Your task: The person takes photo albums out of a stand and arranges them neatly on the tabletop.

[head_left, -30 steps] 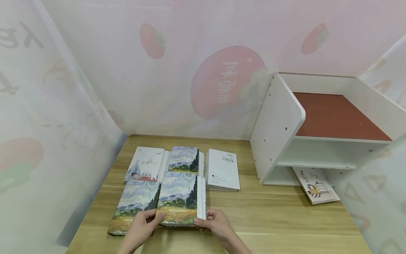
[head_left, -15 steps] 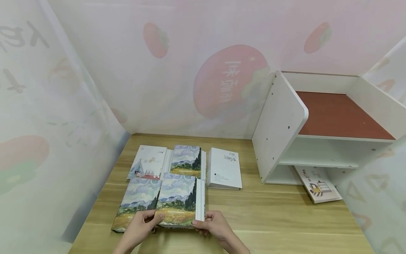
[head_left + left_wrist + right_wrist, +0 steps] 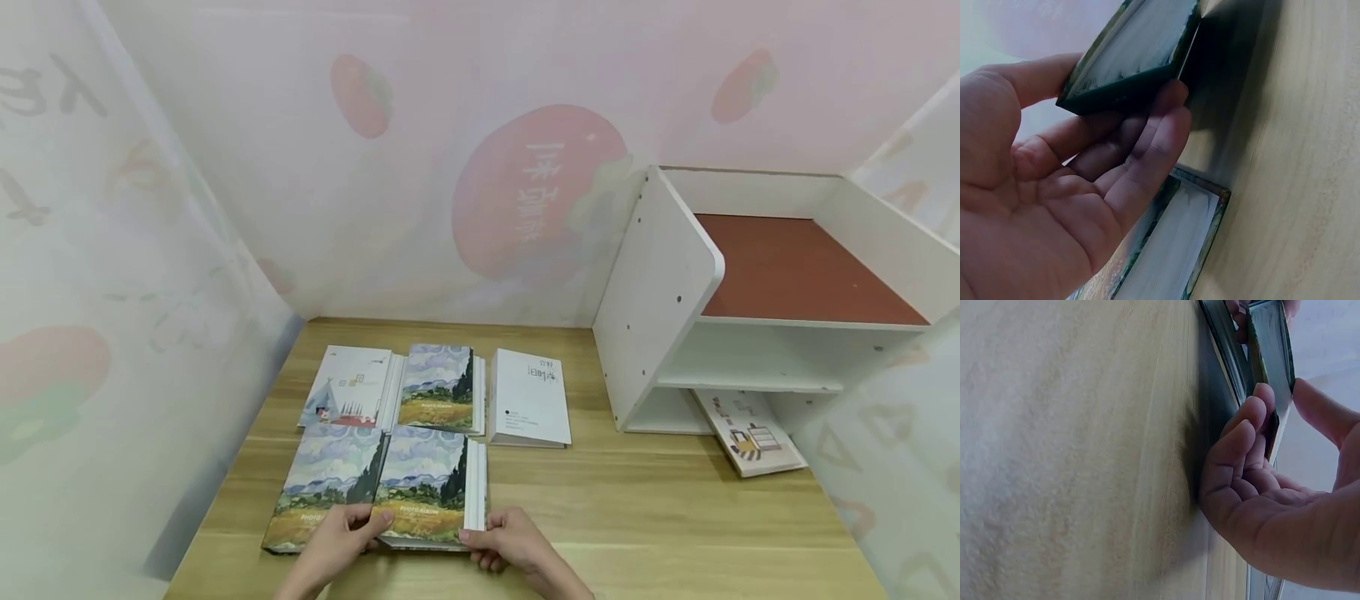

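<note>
Both hands hold a photo album with a painted landscape cover, by its two near corners. At the left corner, the left hand has its thumb on the cover and fingers beneath. The right hand pinches the right corner beside the white page edges. In the left wrist view, the album's near end is raised off the wood, with a shadow below. A matching album lies directly to its left, partly covered by the left hand. Another matching album lies just behind.
A white album with a tent picture lies at the back left, and a plain white album at the back right of the group. On the right stands a white shelf unit; another album sticks out of its bottom compartment.
Both hands have drawn the held album slightly towards the person. More of the matching album behind it now shows. The other albums have stayed in place.
</note>
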Action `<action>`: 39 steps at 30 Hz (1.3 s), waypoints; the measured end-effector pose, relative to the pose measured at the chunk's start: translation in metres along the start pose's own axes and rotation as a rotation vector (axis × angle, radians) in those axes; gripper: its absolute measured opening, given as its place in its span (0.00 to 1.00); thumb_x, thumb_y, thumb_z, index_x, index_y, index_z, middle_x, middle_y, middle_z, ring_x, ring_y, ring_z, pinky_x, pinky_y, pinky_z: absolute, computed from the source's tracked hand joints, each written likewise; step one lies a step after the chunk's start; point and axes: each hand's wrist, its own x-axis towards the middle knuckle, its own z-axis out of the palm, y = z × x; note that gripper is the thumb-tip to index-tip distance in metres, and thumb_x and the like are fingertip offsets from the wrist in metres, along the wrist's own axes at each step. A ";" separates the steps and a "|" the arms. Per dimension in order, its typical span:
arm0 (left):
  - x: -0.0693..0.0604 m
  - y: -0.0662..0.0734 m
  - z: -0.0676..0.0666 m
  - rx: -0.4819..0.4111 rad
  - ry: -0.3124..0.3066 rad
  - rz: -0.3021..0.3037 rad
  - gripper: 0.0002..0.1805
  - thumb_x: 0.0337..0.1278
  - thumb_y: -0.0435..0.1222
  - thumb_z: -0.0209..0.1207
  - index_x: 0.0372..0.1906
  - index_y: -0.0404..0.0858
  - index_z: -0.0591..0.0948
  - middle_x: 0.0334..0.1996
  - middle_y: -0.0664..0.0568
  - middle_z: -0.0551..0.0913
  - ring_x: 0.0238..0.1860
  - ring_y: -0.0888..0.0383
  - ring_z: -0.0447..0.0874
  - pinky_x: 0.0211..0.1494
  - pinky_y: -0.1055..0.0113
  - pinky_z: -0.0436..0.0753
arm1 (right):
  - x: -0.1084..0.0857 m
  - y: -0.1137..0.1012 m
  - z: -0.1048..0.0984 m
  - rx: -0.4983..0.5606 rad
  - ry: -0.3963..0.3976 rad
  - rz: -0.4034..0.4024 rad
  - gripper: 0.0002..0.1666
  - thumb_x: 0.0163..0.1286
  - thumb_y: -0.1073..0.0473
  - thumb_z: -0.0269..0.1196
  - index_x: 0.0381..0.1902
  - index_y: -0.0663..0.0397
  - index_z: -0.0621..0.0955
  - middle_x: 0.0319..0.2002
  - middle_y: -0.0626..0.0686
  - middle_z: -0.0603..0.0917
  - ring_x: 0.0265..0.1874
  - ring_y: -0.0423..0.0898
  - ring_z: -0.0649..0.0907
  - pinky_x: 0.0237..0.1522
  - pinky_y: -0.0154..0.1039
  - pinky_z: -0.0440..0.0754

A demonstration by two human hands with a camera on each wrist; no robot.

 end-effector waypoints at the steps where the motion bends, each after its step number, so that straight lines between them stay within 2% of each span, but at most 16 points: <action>1: 0.000 -0.001 0.000 0.004 -0.001 0.002 0.23 0.66 0.50 0.60 0.23 0.38 0.74 0.25 0.49 0.79 0.33 0.48 0.81 0.32 0.58 0.79 | 0.000 0.001 -0.001 0.001 -0.002 -0.002 0.15 0.59 0.56 0.74 0.22 0.61 0.82 0.18 0.54 0.83 0.14 0.39 0.77 0.17 0.27 0.74; 4: 0.001 -0.002 0.002 0.017 0.022 -0.011 0.22 0.64 0.50 0.62 0.37 0.31 0.83 0.32 0.45 0.83 0.36 0.47 0.83 0.35 0.55 0.83 | 0.002 0.002 -0.003 -0.015 0.017 -0.013 0.14 0.59 0.58 0.74 0.24 0.64 0.82 0.18 0.55 0.83 0.14 0.40 0.77 0.16 0.27 0.73; 6: 0.002 -0.001 0.004 0.023 0.057 -0.031 0.29 0.61 0.48 0.65 0.51 0.25 0.81 0.39 0.43 0.85 0.40 0.46 0.83 0.38 0.54 0.85 | 0.002 0.001 -0.003 -0.040 0.038 -0.031 0.13 0.60 0.61 0.73 0.29 0.67 0.82 0.20 0.57 0.83 0.15 0.41 0.78 0.15 0.29 0.73; 8: 0.003 -0.001 0.004 0.010 0.094 -0.054 0.33 0.60 0.45 0.67 0.58 0.21 0.76 0.44 0.40 0.84 0.45 0.44 0.83 0.42 0.53 0.86 | 0.004 0.001 -0.003 -0.075 0.059 -0.044 0.15 0.60 0.63 0.73 0.34 0.69 0.79 0.21 0.59 0.84 0.15 0.43 0.80 0.15 0.32 0.74; 12: 0.004 0.000 0.005 -0.020 0.151 -0.076 0.28 0.61 0.39 0.66 0.58 0.22 0.76 0.43 0.42 0.85 0.44 0.45 0.84 0.42 0.54 0.86 | 0.005 0.001 -0.005 -0.155 0.088 -0.077 0.23 0.58 0.63 0.74 0.43 0.70 0.74 0.22 0.57 0.83 0.17 0.46 0.80 0.16 0.36 0.76; 16: 0.004 0.000 0.005 -0.037 0.187 -0.092 0.24 0.63 0.36 0.64 0.57 0.23 0.77 0.41 0.45 0.86 0.42 0.48 0.85 0.39 0.54 0.85 | 0.006 0.003 -0.010 -0.295 0.147 -0.135 0.25 0.52 0.60 0.78 0.39 0.67 0.77 0.25 0.52 0.79 0.22 0.45 0.77 0.21 0.37 0.76; 19: 0.004 0.001 0.006 -0.041 0.208 -0.110 0.22 0.63 0.35 0.64 0.56 0.24 0.78 0.40 0.45 0.86 0.42 0.48 0.84 0.39 0.54 0.85 | 0.007 0.005 -0.013 -0.353 0.190 -0.165 0.26 0.48 0.59 0.80 0.37 0.65 0.79 0.26 0.52 0.78 0.24 0.45 0.76 0.23 0.37 0.76; 25: 0.005 0.001 0.007 -0.038 0.229 -0.136 0.21 0.60 0.34 0.66 0.54 0.25 0.80 0.39 0.46 0.86 0.43 0.47 0.84 0.40 0.55 0.85 | 0.009 0.007 -0.015 -0.337 0.198 -0.157 0.25 0.47 0.60 0.81 0.37 0.65 0.80 0.25 0.51 0.78 0.23 0.46 0.76 0.23 0.38 0.77; 30: 0.007 -0.001 0.010 -0.010 0.284 -0.113 0.19 0.60 0.33 0.65 0.52 0.25 0.81 0.37 0.46 0.86 0.40 0.47 0.85 0.37 0.57 0.86 | 0.010 0.008 -0.016 -0.321 0.205 -0.178 0.20 0.49 0.64 0.78 0.37 0.67 0.82 0.24 0.50 0.80 0.23 0.44 0.78 0.23 0.37 0.79; 33: 0.007 -0.002 0.012 0.000 0.315 -0.106 0.17 0.61 0.32 0.64 0.51 0.25 0.82 0.35 0.47 0.86 0.38 0.49 0.86 0.35 0.58 0.86 | 0.010 0.009 -0.017 -0.257 0.195 -0.191 0.17 0.50 0.69 0.76 0.37 0.70 0.82 0.24 0.51 0.81 0.22 0.45 0.80 0.22 0.40 0.83; 39: 0.008 0.000 0.014 -0.009 0.336 -0.112 0.16 0.62 0.32 0.63 0.51 0.25 0.82 0.35 0.47 0.86 0.36 0.50 0.85 0.34 0.58 0.86 | 0.011 0.012 -0.018 -0.141 0.170 -0.201 0.12 0.53 0.75 0.71 0.36 0.74 0.82 0.24 0.55 0.82 0.20 0.50 0.83 0.21 0.46 0.86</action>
